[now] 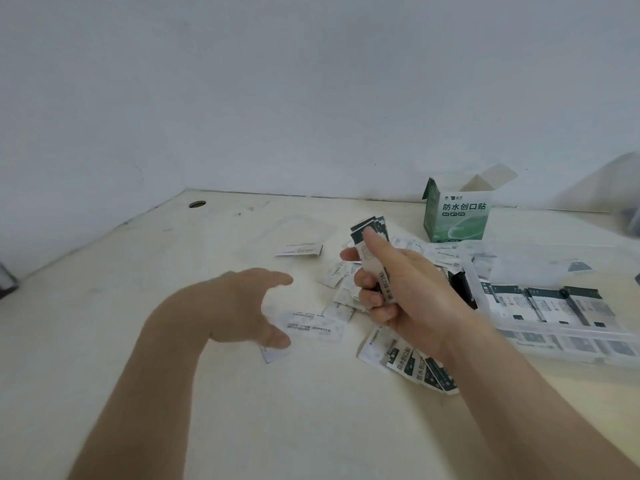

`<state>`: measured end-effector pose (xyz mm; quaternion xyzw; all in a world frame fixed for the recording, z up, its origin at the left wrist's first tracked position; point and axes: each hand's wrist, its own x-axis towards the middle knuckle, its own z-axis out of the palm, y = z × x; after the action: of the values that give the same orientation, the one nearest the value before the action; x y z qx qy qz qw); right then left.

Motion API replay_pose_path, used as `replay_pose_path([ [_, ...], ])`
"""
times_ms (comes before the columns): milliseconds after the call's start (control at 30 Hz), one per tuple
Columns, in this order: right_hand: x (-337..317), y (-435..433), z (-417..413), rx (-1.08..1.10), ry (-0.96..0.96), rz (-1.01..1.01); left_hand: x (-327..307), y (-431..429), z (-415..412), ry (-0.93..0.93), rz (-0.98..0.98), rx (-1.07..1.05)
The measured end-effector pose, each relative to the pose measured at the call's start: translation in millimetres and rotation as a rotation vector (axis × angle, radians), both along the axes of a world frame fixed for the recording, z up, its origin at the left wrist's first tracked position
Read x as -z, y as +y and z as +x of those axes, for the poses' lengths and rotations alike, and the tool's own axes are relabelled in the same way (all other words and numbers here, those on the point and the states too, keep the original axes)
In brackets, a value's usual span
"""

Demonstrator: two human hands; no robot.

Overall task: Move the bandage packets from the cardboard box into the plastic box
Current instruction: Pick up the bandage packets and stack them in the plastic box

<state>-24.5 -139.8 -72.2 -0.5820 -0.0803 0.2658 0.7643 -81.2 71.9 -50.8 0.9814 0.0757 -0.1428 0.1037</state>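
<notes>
right hand (412, 292) grips a sheaf of green-and-white bandage packets (370, 234), left hand (246, 306) hovers spread.

The cardboard box (456, 220) stands at the back right of the table (138, 341), just behind the plastic box (554, 336), which has packets (540, 304) lying inside it. Loose packets (341, 311) lie scattered on the table left of the plastic box.

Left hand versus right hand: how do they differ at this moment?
The left hand is open with fingers spread; the right hand is curled. The left hand holds nothing, by a loose packet; the right hand grips a stack of packets. Both are over the table.
</notes>
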Motion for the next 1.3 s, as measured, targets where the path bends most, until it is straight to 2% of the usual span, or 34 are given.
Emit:
replay_pose_path([
  [67, 2, 5, -4, -0.016, -0.004, -0.031, 9, 2, -4, 0.084, 0.046, -0.016],
  [167, 5, 10, -8, -0.011, 0.008, -0.05, 15, 6, -1, -0.046, 0.0, -0.028],
  [333, 5, 8, -8, 0.029, 0.026, -0.069, 26, -1, 1, -0.185, -0.248, -0.115],
  [367, 5, 8, -8, 0.042, 0.021, -0.087, 29, -6, 0, -0.234, -0.208, -0.133],
  [433, 4, 7, -7, 0.067, 0.006, -0.13, 35, -16, -1, -0.296, 0.04, -0.125],
  [500, 4, 7, -5, 0.084, -0.041, -0.229, 39, -25, -4, -0.27, 0.22, -0.089],
  [600, 5, 10, -5, 0.059, -0.19, -0.461, 43, -42, -8, -0.205, 0.203, -0.024],
  [667, 6, 12, -6, 0.036, -0.262, -0.538, 45, -60, -4, -0.255, 0.21, -0.002],
  [767, 6, 11, -6, 0.026, -0.278, -0.541, 41, -76, 8, -0.332, 0.196, 0.03],
  [967, 8, 3, 2, 0.077, -0.3, -0.553, 35, -70, 8, -0.365, 0.145, 0.028],
  [1067, 10, 3, 4, 0.116, -0.392, -0.612, 35, -72, 3, -0.381, 0.173, 0.051],
  [1133, 11, 2, 6, 0.122, -0.418, -0.631, 34, -72, -5, -0.363, 0.181, 0.104],
  [1300, 11, 2, 7, 0.116, -0.41, -0.626, 30, -74, -46, -0.109, 0.04, 0.303],
])
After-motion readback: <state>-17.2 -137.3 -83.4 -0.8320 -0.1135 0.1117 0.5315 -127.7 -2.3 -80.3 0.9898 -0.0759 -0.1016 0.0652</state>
